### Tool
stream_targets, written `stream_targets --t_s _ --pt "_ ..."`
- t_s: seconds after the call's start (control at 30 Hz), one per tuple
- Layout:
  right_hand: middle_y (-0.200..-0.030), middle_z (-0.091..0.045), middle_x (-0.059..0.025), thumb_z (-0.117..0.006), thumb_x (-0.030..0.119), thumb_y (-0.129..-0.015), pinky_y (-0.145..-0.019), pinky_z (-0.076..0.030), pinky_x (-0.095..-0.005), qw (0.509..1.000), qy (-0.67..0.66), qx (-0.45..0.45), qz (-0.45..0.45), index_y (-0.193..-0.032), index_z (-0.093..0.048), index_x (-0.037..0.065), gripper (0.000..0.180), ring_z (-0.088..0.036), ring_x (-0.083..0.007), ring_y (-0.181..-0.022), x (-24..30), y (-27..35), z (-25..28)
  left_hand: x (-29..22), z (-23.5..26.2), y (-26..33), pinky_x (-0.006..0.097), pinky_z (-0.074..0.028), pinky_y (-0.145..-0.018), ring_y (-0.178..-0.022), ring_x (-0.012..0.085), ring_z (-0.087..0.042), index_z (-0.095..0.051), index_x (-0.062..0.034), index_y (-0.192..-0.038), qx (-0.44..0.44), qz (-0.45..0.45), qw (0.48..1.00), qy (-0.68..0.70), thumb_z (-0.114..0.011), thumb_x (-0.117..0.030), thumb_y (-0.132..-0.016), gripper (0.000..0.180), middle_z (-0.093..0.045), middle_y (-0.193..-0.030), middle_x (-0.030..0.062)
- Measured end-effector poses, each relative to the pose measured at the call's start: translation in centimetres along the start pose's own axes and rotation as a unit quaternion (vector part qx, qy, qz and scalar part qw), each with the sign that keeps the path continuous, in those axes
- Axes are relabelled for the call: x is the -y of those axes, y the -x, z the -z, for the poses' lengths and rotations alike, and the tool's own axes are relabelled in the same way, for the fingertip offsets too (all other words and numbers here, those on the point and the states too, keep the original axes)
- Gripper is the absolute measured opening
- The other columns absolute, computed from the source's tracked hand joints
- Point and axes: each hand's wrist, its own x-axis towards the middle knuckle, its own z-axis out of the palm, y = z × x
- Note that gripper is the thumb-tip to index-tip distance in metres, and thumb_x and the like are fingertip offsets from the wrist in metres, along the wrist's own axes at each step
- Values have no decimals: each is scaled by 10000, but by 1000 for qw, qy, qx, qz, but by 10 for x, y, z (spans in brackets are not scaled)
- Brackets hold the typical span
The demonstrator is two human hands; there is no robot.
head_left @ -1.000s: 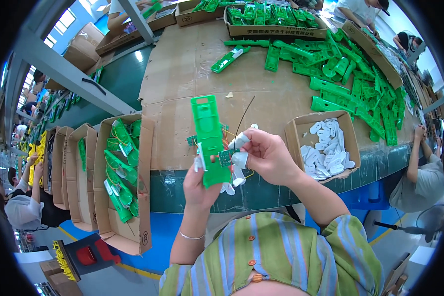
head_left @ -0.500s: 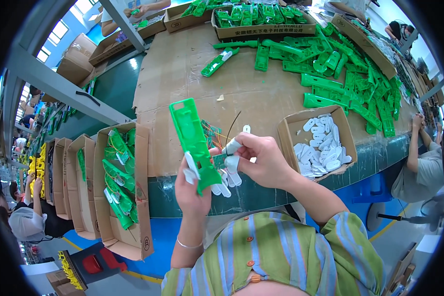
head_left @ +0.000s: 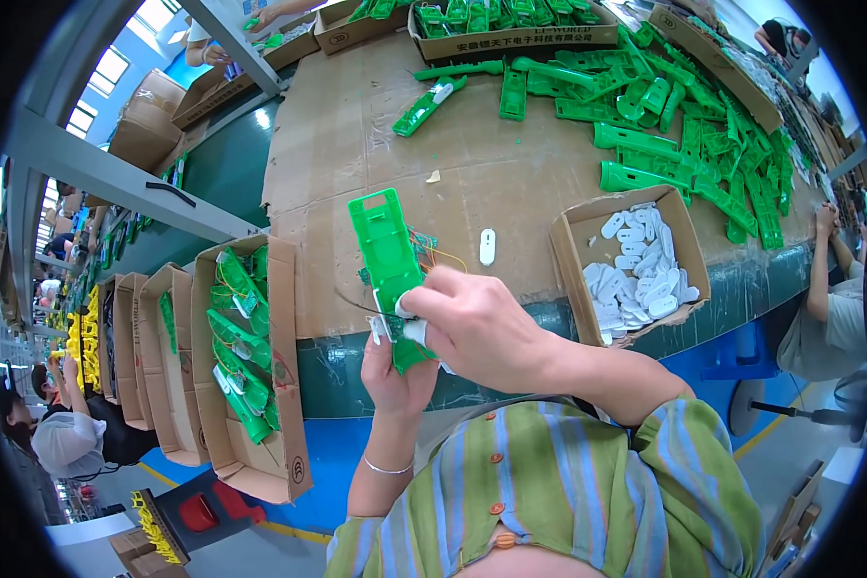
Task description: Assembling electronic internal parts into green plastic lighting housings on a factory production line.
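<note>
My left hand (head_left: 400, 383) grips the lower end of a long green plastic shell (head_left: 383, 236), held upright with its hollow, ribbed side showing. My right hand (head_left: 486, 323) is closed in a pinch over the shell's lower part, white coverings on its fingertips. What the pinch holds is hidden. A thin dark wire (head_left: 353, 301) sticks out leftward from beside these fingertips. A small white piece (head_left: 376, 332) sits at the shell's left edge by my left fingers. Behind the shell, a tangle of thin coloured wires (head_left: 426, 243) shows. One white oval piece (head_left: 487, 247) lies on the cardboard.
Right of my hands stands a carton (head_left: 578, 289) of white oval pieces. Green shells (head_left: 645, 159) are heaped at the far right. On the left, a carton (head_left: 284, 385) holds wired green shells. Another filled carton (head_left: 511, 43) stands at the back. Other people work around the table.
My right hand has moved left and down onto the shell; the dark wire, upright before, now points left. The shell has shifted slightly right.
</note>
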Motion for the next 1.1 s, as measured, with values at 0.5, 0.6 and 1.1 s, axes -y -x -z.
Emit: stream_targets --t_s 0.5,0.6,1.1 --pt "-881 -521 -134 -607 66 -605 -621 -508 -318 966 172 -2 191 -825 -570 -40 247 -572 -244 -739 -1 19 -4 1 -4 11 351 -404 -934 -1076 221 -517 -407 20 -1236 -13 -57 995 -76 -454 -225 -911 409 -527 -1163 121" --pt "-881 -524 -136 -592 83 -613 -643 -508 -310 952 201 -23 228 -806 -564 -37 228 -567 -237 -774 -11 23 -9 -1 -5 11 336 -416 -922 -1071 212 -523 -381 34 -1263 -33 -52 988 -141 -439 -178 -917 409 -522 -1172 133" --pt "-837 -559 -67 -666 5 -718 -677 -514 -251 925 -349 -15 -146 -920 -552 -29 235 -604 -131 -801 -14 31 3 0 -28 14 286 -446 -854 -966 172 -566 -451 47 -1185 -20 -112 968 -225 -539 -7 -839 361 -567 -1071 104"
